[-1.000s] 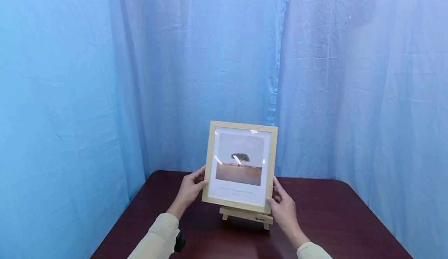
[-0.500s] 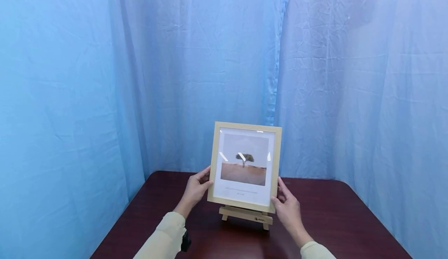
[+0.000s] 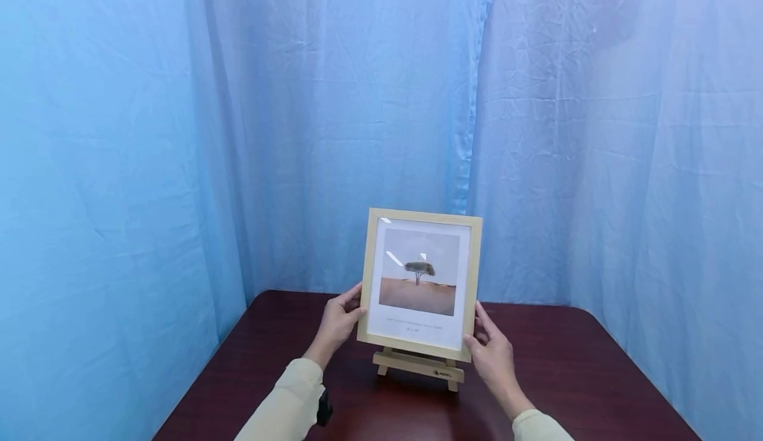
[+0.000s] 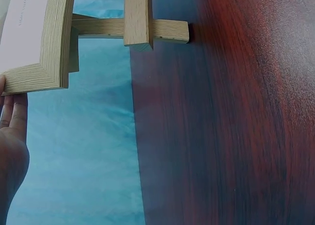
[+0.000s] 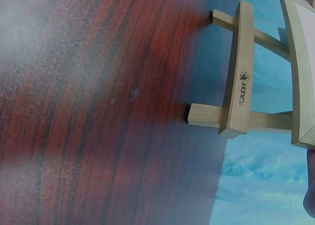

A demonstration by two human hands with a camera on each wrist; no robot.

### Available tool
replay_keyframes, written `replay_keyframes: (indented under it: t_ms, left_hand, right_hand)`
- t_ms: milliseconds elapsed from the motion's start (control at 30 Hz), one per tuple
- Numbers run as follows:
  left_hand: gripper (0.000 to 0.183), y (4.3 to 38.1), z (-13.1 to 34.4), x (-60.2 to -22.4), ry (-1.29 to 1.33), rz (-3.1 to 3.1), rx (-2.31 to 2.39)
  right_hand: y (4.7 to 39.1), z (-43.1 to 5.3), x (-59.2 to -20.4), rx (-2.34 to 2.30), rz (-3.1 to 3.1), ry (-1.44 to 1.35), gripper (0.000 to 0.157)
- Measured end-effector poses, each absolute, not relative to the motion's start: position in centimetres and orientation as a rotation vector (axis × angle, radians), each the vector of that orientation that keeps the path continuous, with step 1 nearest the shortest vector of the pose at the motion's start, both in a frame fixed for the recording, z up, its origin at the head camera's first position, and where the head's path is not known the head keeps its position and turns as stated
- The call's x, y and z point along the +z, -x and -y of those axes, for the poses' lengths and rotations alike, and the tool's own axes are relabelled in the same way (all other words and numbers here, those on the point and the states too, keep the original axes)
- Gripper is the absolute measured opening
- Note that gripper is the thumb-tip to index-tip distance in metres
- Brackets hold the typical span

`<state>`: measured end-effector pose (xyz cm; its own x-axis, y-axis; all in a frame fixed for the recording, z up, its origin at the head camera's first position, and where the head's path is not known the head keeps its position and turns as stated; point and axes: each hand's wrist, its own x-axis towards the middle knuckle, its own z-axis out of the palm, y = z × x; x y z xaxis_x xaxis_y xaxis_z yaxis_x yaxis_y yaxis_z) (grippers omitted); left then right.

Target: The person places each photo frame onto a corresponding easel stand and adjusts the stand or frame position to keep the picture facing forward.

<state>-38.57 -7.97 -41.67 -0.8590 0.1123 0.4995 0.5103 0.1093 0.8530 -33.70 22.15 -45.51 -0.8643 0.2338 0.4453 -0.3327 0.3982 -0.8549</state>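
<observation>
Both hands hold the frame (image 3: 419,285) by its sides: the left hand (image 3: 336,322) pinches one upright low down, thumb toward the front, and the right hand (image 3: 493,355) grips the opposite upright near the bottom corner. The frame is in front of the easel (image 3: 419,366), hiding its upper part, with the lower edge above the ledge (image 5: 240,70) and apart from it, as both wrist views show.

Compared with a second ago, the frame has shifted to the right, mostly in the first half of that time and only slightly since. Both hands have gone with it, their hold much the same, and so has the left sleeve (image 3: 283,398). Its lean is little changed: the bottom edge slopes down toward the right hand. The glare on the glass has changed, with fewer streaks across the tree (image 3: 420,269), and the small print beneath looks sharper, though too small to read fully. The easel has stayed put on the dark red bench (image 3: 554,361), before the blue curtain (image 3: 357,97).
</observation>
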Motion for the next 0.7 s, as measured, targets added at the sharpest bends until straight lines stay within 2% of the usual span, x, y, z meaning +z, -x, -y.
replay_keyframes:
  t_ms: [300,700]
  left_hand:
    - [0.054,41.7,7.5,-44.7,0.567,2.067,-1.820]
    - [0.052,41.3,6.6,-45.0,0.569,2.038,-1.810]
  right_hand:
    - [34.1,-22.6,-46.0,1.484,2.172,-0.075,0.073]
    - [34.7,-23.0,-47.2,1.517,2.173,-0.076,0.073]
